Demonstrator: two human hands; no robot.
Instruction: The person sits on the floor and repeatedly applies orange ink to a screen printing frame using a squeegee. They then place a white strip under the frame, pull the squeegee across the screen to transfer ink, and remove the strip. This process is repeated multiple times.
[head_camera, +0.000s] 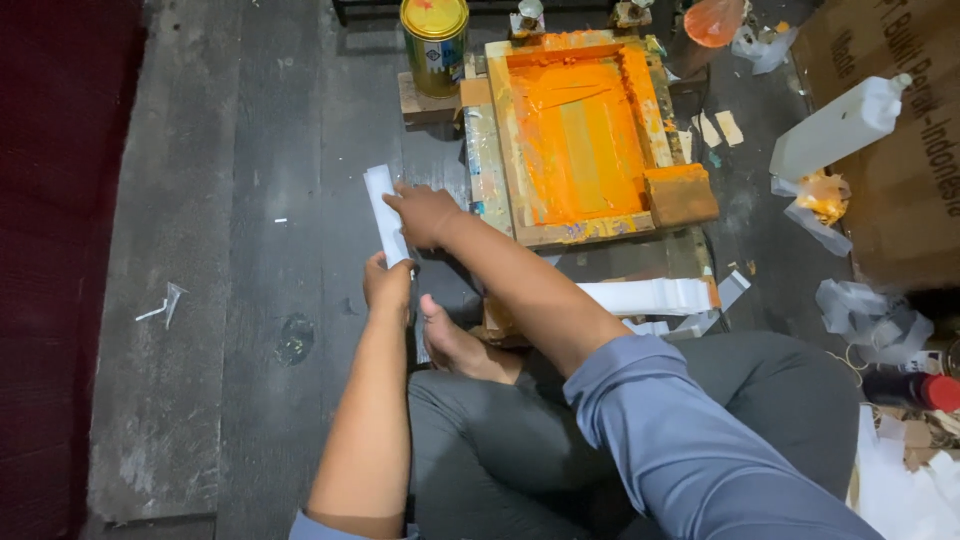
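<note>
Seated figure, viewed from above: grey-trousered legs folded in the foreground, a bare foot (455, 345) resting on the dark plank floor (220, 300). Both arms reach forward and to the left. The left hand (388, 283) closes around the near end of a narrow stack of white paper strips (385, 215); the right hand (422, 213), forearm crossing over the knee, lies on the stack's far half with fingers curled over its edge. The stack stands slightly tilted between the two hands, just left of the printing frame. Judged by appearance, the strips are light, thin and flexible, liable to fan apart or slide on one another; a firm pinch at both short ends, as shown, would keep them aligned. Just beyond the right forearm lies a second bundle of white strips (645, 296). Farther off sits a wooden screen-printing frame (500, 150) flooded with orange ink, an ink-coated squeegee (680, 193) at its near right corner. Behind it stands a yellow tin (434, 40). At right: a white plastic bottle (835, 130) on a cardboard box (900, 200), with crumpled paper scraps about
</note>
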